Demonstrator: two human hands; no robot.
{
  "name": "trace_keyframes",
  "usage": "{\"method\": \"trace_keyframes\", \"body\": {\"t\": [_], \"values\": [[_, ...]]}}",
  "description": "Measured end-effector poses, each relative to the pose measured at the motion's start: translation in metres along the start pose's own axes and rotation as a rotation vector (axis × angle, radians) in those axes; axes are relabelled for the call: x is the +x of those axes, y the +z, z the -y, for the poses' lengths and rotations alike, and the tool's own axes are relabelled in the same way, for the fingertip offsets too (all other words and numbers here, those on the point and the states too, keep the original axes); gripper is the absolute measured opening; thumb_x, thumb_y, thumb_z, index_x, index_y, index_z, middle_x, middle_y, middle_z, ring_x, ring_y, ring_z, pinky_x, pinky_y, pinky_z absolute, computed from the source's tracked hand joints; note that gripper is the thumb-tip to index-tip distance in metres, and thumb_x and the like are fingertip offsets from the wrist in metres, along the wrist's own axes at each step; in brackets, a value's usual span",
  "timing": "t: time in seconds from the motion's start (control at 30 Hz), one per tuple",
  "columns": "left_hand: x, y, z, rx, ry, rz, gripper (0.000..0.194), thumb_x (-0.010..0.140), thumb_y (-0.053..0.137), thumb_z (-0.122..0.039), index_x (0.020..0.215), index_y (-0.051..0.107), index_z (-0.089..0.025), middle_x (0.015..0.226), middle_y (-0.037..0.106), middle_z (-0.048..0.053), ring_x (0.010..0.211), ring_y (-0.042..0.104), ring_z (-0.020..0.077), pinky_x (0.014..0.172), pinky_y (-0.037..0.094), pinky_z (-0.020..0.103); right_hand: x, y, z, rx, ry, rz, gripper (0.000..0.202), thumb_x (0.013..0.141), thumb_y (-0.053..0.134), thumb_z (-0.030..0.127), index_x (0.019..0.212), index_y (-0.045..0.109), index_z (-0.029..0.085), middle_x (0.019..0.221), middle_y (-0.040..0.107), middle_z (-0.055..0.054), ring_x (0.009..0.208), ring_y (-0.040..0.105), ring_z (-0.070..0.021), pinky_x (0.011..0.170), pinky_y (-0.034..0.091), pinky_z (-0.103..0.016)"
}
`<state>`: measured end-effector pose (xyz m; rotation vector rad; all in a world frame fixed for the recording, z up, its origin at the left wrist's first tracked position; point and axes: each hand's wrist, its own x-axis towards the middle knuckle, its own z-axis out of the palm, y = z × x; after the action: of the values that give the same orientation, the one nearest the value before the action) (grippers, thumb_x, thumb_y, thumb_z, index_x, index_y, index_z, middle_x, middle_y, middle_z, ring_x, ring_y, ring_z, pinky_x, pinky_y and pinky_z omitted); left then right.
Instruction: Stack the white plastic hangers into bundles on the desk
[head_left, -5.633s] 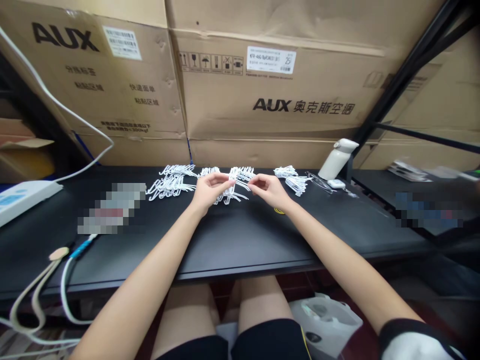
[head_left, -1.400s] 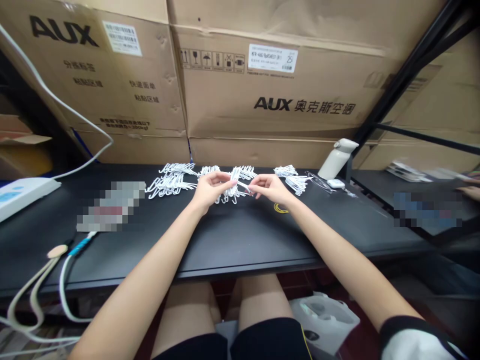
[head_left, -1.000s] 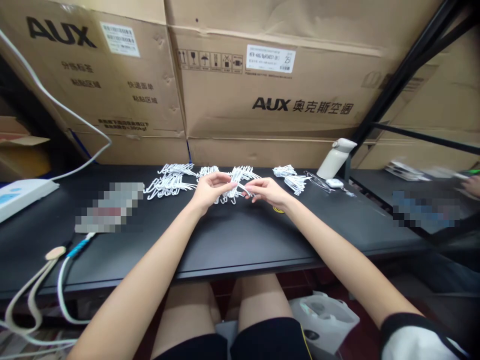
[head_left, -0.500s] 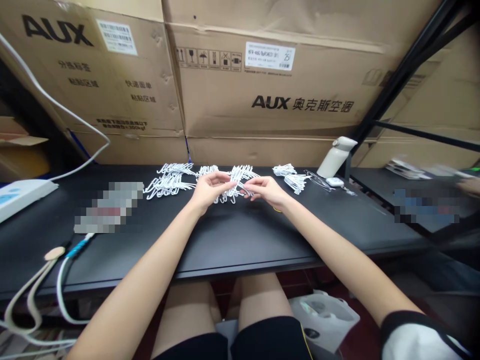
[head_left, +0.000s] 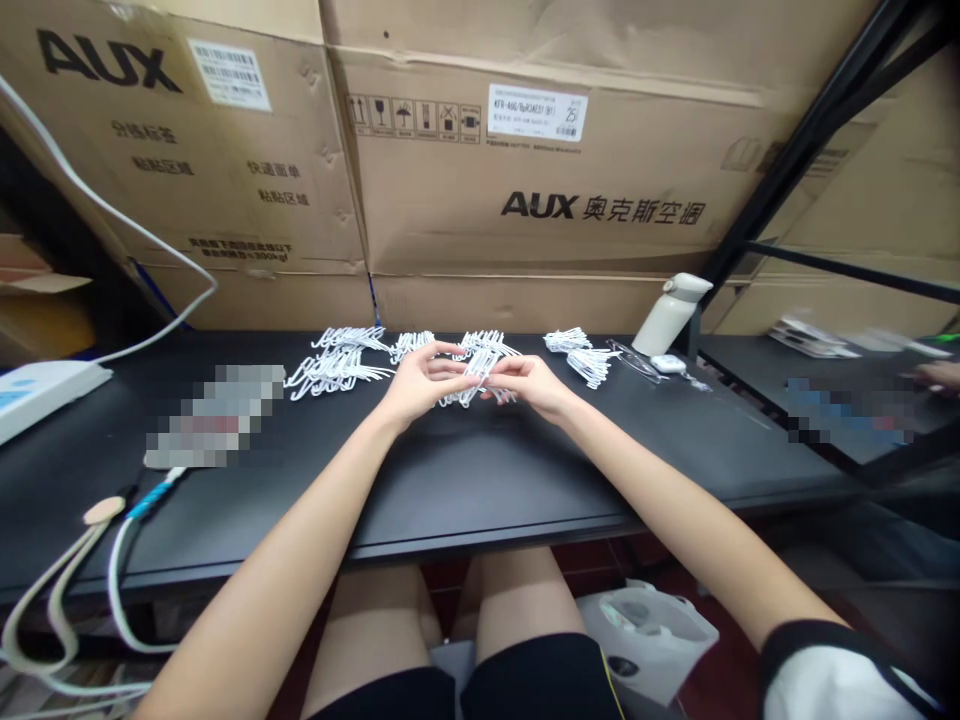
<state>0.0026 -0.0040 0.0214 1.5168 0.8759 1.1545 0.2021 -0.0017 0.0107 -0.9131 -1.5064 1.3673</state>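
Note:
Both hands meet over the dark desk [head_left: 480,490], around a small bunch of white hooks [head_left: 480,368]. My left hand [head_left: 427,385] pinches the bunch from the left with thumb and fingers. From the right, my right hand [head_left: 529,384] closes its fingertips on the same bunch. More white hooks [head_left: 337,370] lie in piles to the left, and others [head_left: 412,345] sit just behind my left hand. Two tied-looking white bundles [head_left: 590,366] rest to the right of my right hand.
Large cardboard boxes [head_left: 540,240] stand behind the desk. A white bottle [head_left: 670,315], glasses [head_left: 637,362] and a small white case [head_left: 667,365] are at right. A blurred-out device [head_left: 217,415] and a power strip [head_left: 45,395] lie left. Another person's hand [head_left: 941,375] shows far right.
My two hands have come closer together, and the bunch between them is more upright. My right hand's fingers have drawn in on it. The camera view has shifted slightly.

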Motion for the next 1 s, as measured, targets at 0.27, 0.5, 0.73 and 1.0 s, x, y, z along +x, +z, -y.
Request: {"method": "trace_keyframes", "body": {"t": [0.27,0.5,0.73,1.0], "values": [[-0.005,0.004,-0.007,-0.013,-0.013,0.063,0.058,0.058,0.085,-0.029,0.107,0.056,-0.016,0.085,0.073,0.008,0.083,0.072,0.024,0.078,0.056,0.037,-0.002,0.001,0.001,0.029,0.009,0.034,0.028,0.063,0.08,0.037,0.076,0.07,0.014,0.074,0.073,-0.005,0.065,0.069,-0.0176,0.066,0.055,-0.03],[-0.003,0.004,-0.005,-0.055,-0.021,0.064,0.055,0.058,0.085,-0.029,0.104,0.058,-0.015,0.084,0.073,0.007,0.079,0.072,0.0229,0.08,0.055,0.038,-0.005,-0.001,0.01,-0.021,0.025,0.051,0.03,0.065,0.08,0.038,0.08,0.072,0.013,0.077,0.075,-0.007,0.065,0.07,-0.0187,0.068,0.057,-0.031],[-0.002,0.002,-0.005,-0.069,-0.033,0.069,0.057,0.056,0.086,-0.028,0.104,0.059,-0.015,0.086,0.073,0.008,0.081,0.071,0.0231,0.08,0.055,0.039,-0.007,0.0,0.013,-0.06,-0.016,0.082,0.03,0.067,0.078,0.041,0.08,0.072,0.015,0.079,0.075,-0.007,0.067,0.07,-0.0194,0.066,0.056,-0.03],[-0.002,0.0,-0.004,-0.003,-0.043,0.069,0.051,0.057,0.086,-0.031,0.099,0.062,-0.016,0.082,0.072,0.007,0.079,0.069,0.0211,0.073,0.053,0.034,-0.009,0.0,0.016,-0.099,-0.007,0.15,0.027,0.071,0.075,0.042,0.078,0.073,0.016,0.074,0.073,-0.005,0.065,0.068,-0.017,0.068,0.053,-0.03]]}}
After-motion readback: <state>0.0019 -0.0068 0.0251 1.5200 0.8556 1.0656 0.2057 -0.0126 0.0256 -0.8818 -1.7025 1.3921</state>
